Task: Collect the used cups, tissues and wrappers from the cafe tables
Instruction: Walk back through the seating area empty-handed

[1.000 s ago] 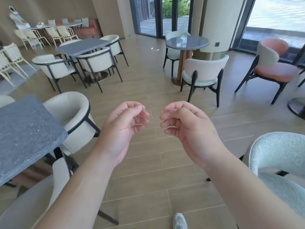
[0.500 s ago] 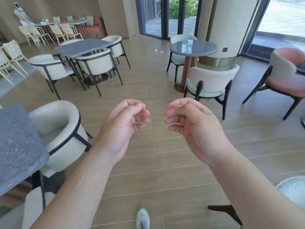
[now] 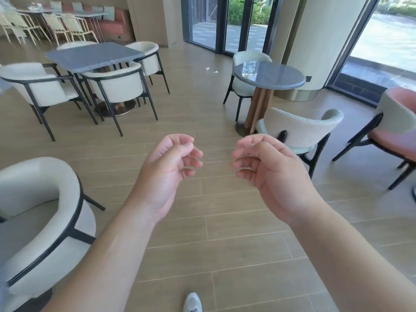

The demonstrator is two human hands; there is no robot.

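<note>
Tissues (image 3: 211, 70): two small white crumpled scraps on the floor, far ahead, lying just beside each other in the open lane between the square table (image 3: 94, 55) on the left and the round table (image 3: 269, 74) on the right. They sit almost dead centre, straight beyond the gap between the two hands, well apart from both. Left hand (image 3: 167, 167) and right hand (image 3: 267, 167) are raised level at mid-view, palms turned inward, fingers loosely curled, nothing held in either. Neither hand is clearly nearer; the scraps line up marginally closer to the left hand's side of centre, but that is a fine call. Scraps too small to give a long axis; the pair lies roughly left to right. Round table top shows only glare, square table top looks bare; the far tables (image 3: 56, 12) top left carry something too small to make out. One shoe (image 3: 192, 302) at bottom edge points forward. Judgement: next move is a walk straight ahead and a stoop, either hand serving.
</note>
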